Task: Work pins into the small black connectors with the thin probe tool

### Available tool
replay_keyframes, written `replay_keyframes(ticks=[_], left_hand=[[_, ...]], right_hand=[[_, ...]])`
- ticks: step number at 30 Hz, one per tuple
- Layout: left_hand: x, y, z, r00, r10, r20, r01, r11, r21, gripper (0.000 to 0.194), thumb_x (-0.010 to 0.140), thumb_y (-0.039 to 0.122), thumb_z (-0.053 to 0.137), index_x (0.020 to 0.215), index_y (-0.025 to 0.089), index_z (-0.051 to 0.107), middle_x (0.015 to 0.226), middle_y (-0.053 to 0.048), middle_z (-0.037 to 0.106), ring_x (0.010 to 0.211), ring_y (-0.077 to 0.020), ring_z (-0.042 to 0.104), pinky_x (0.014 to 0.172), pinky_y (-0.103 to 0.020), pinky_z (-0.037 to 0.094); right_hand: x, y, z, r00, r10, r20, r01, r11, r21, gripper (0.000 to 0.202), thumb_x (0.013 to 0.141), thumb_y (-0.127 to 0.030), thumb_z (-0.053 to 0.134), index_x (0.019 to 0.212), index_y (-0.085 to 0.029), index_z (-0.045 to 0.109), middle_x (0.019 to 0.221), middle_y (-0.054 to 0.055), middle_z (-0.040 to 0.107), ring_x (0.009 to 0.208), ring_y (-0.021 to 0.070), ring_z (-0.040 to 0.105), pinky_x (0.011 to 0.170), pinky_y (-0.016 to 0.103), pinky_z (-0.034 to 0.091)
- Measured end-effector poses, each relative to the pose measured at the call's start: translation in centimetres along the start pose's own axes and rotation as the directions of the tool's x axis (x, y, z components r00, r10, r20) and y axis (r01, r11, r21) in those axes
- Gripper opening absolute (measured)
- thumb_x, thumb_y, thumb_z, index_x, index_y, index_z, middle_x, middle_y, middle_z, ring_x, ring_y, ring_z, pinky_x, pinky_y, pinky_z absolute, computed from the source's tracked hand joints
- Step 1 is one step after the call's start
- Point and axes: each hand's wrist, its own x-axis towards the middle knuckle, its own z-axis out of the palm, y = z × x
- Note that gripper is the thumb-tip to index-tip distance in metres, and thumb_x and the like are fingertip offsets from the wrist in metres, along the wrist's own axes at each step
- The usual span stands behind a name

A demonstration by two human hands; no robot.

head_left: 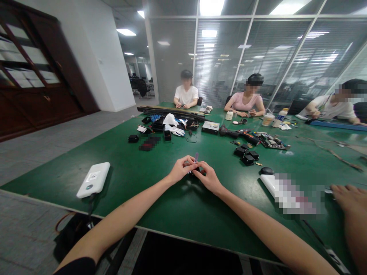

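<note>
Over the middle of the green table (137, 172), my two hands meet around a small dark object (196, 170). A short translucent purplish piece (196, 157) stands upright between them. My left hand (183, 168) has its fingers closed around the left side of these parts, thumb and fingertips together. From the right, my right hand (207, 175) pinches the dark object with thumb and forefinger. The fingertips cover most of the object, so its shape is unclear. Which hand holds the purplish piece cannot be made out for certain.
Black boxes (246, 154), a power drill (239, 134), a circuit board (271, 140) and gloves (175, 130) lie beyond my hands. White power banks (94, 179) are on both sides. Another person's hand (348, 196) rests at far right; several people sit across and around.
</note>
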Motion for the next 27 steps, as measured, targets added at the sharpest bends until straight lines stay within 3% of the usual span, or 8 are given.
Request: replay_keyframes(ticks=[7, 13, 20, 23, 27], left_hand=[[-0.02, -0.38, 0.09, 1.000, 0.004, -0.009, -0.004, 1.000, -0.021, 0.029, 0.079, 0.040, 0.082, 0.083, 0.016, 0.064, 0.106, -0.006, 0.067, 0.101, -0.0193, 0.066, 0.095, -0.036, 0.053], [-0.17, 0.40, -0.22, 0.997, 0.030, 0.072, -0.032, 0.999, 0.030, 0.030, 0.087, 0.045, 0.073, 0.100, 0.019, 0.073, 0.110, -0.008, 0.069, 0.105, -0.0231, 0.066, 0.094, -0.038, 0.055], [-0.18, 0.15, -0.16, 1.000, 0.013, 0.029, -0.013, 1.000, 0.011, 0.029, 0.084, 0.043, 0.076, 0.086, 0.016, 0.070, 0.111, -0.009, 0.067, 0.099, -0.0200, 0.066, 0.086, -0.033, 0.056], [-0.08, 0.01, -0.04, 1.000, -0.007, 0.009, 0.007, 1.000, -0.014, 0.032, 0.081, 0.043, 0.079, 0.079, 0.015, 0.064, 0.108, -0.008, 0.066, 0.100, -0.0197, 0.066, 0.091, -0.035, 0.054], [0.03, 0.00, 0.11, 1.000, -0.010, -0.010, 0.010, 1.000, -0.012, 0.035, 0.079, 0.042, 0.081, 0.074, 0.015, 0.059, 0.105, -0.007, 0.066, 0.099, -0.0187, 0.066, 0.094, -0.036, 0.053]], right_hand=[[0.05, 0.04, -0.12, 1.000, -0.006, -0.008, 0.006, 1.000, 0.011, 0.018, 0.097, -0.038, 0.063, 0.096, -0.022, 0.071, 0.102, 0.005, 0.066, 0.095, 0.0204, 0.060, 0.076, 0.031, 0.051], [0.16, -0.07, -0.14, 1.000, -0.021, 0.014, 0.021, 1.000, 0.008, 0.020, 0.099, -0.038, 0.060, 0.096, -0.023, 0.075, 0.105, 0.007, 0.065, 0.096, 0.0216, 0.060, 0.078, 0.032, 0.051], [0.19, 0.19, 0.13, 0.997, -0.071, -0.001, 0.071, 0.997, -0.019, 0.018, 0.099, -0.030, 0.059, 0.095, -0.024, 0.076, 0.106, 0.008, 0.065, 0.104, 0.0240, 0.060, 0.093, 0.039, 0.050], [0.09, 0.42, 0.14, 0.998, -0.069, 0.007, 0.069, 0.998, -0.014, 0.019, 0.096, -0.021, 0.057, 0.103, -0.025, 0.075, 0.111, 0.008, 0.064, 0.107, 0.0238, 0.059, 0.089, 0.038, 0.051], [-0.06, 0.62, -0.02, 0.998, -0.054, 0.045, 0.055, 0.998, -0.027, 0.038, 0.084, -0.006, 0.053, 0.112, -0.024, 0.070, 0.117, 0.008, 0.062, 0.109, 0.0240, 0.058, 0.084, 0.035, 0.053]])
